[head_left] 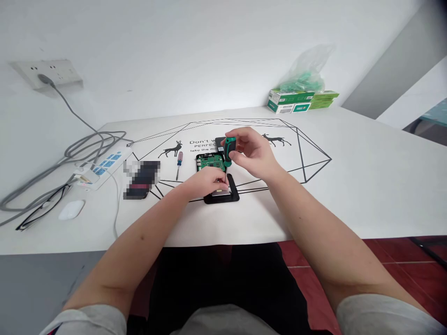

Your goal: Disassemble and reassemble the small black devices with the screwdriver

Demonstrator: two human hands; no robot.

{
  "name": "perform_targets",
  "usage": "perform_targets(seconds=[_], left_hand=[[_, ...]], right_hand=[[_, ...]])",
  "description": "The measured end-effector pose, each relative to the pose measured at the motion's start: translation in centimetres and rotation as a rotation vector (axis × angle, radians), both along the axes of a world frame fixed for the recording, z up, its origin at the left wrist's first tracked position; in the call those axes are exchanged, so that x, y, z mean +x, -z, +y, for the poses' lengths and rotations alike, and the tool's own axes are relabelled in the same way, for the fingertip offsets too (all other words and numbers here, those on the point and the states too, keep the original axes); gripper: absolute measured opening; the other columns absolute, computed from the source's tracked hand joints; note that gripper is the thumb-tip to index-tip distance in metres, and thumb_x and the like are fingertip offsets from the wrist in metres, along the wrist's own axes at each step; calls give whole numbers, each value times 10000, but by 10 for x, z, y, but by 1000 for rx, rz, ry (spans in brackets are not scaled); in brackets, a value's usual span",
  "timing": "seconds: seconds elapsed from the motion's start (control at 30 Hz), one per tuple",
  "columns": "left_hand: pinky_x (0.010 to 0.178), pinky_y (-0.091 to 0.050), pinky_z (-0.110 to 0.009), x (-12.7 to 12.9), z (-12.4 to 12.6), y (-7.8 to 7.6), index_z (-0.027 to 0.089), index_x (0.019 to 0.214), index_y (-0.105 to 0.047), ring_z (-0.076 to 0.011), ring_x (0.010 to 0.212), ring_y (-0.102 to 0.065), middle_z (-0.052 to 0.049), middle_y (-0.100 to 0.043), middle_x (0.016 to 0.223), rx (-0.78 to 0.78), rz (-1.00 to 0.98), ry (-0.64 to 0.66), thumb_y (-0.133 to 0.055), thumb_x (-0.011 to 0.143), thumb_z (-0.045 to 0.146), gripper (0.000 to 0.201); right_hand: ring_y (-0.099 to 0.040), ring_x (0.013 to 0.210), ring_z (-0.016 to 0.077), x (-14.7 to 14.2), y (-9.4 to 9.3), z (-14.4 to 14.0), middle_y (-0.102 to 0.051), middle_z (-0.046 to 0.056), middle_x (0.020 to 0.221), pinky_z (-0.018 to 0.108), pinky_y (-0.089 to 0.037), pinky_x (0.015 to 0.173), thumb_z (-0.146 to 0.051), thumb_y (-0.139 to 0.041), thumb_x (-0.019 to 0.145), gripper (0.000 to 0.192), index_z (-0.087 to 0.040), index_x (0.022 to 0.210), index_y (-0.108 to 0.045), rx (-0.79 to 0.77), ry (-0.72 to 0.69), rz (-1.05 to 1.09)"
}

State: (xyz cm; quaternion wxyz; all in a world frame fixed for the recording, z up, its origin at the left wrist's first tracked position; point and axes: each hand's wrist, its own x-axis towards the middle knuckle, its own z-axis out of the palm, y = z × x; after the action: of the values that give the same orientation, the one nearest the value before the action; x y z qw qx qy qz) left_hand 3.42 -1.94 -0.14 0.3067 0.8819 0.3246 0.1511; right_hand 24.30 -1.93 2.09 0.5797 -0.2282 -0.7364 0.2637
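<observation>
A small black device case [233,191] lies open on the white table mat, with a green circuit board [210,161] showing at its far end. My left hand [204,181] rests on the device and pins it down. My right hand [252,150] grips a green-handled screwdriver [228,148] held upright, its tip pointing down onto the device beside the board. A second screwdriver with a blue and red handle [179,160] lies on the mat to the left of the device, untouched.
A blurred dark object [141,179] lies left of the blue screwdriver. A white power strip [101,168] with grey cables, a white mouse [71,209] and black glasses [38,214] sit at the left. Green boxes under a plastic bag [300,97] stand at the back right.
</observation>
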Motion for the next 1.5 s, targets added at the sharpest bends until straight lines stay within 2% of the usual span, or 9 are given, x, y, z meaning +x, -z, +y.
perform_targets(seconds=[0.13,0.3,0.67,0.77,0.93,1.07,1.27,1.37,1.5], left_hand=[[850,-577,-314,9,0,3,180,858,-771,-182,874,-712,-44,-749,1014,-13,1,-14,-725,943,157,99],[918,-597,-337,9,2,6,179,872,-760,-186,932,-729,-51,-741,1054,-23,-7,0,-629,972,94,185],[827,-584,-326,10,2,5,181,940,-788,-188,875,-704,-68,-730,1093,-23,32,8,-624,965,149,169],[788,-570,-317,10,1,4,183,970,-796,-181,836,-688,-69,-722,1086,-15,45,17,-604,968,150,195],[773,-559,-312,10,-3,3,181,1012,-795,-175,823,-677,-70,-715,1099,-25,57,11,-579,984,152,220],[797,-574,-325,10,-3,3,174,1006,-798,-175,812,-671,-69,-715,1079,-15,56,14,-569,986,140,232],[871,-595,-351,11,-3,2,177,1027,-817,-196,871,-702,-78,-715,1097,30,66,23,-588,976,133,239],[897,-598,-353,10,-4,4,179,1010,-811,-204,910,-715,-84,-724,1100,52,51,28,-569,978,119,252],[891,-602,-344,3,-3,8,196,1047,-799,-198,914,-707,-75,-738,1090,112,-19,-12,-533,954,82,305]], right_hand=[[-693,884,200,1,0,0,-672,11,978,373,-615,782,-330,-841,856,367,-327,1202,-719,-13,38,-36],[-675,877,196,1,1,1,-651,8,966,358,-594,757,-321,-845,843,368,-315,1183,-705,-26,37,-38],[-739,983,207,0,2,2,-745,32,1052,312,-548,693,-220,-797,828,382,-281,1161,-620,-18,11,-49],[-735,998,211,0,4,3,-718,25,1037,317,-555,700,-270,-803,846,366,-285,1165,-624,-4,15,-56],[-624,798,180,-1,9,7,-661,6,987,361,-543,695,-425,-879,841,415,-308,1169,-653,58,113,-81],[-552,729,177,-4,10,7,-661,15,971,383,-531,676,-554,-925,799,486,-311,1152,-695,127,165,-96],[-616,798,233,-3,4,0,-673,47,883,444,-548,740,-630,-607,1035,371,-310,1123,-772,158,214,-65],[-616,785,221,-1,3,0,-652,35,871,428,-548,712,-605,-648,1023,316,-310,1070,-752,171,222,-33],[-684,863,194,-4,7,2,-694,38,1094,399,-597,746,-549,-780,960,299,-300,1023,-627,129,156,70]])
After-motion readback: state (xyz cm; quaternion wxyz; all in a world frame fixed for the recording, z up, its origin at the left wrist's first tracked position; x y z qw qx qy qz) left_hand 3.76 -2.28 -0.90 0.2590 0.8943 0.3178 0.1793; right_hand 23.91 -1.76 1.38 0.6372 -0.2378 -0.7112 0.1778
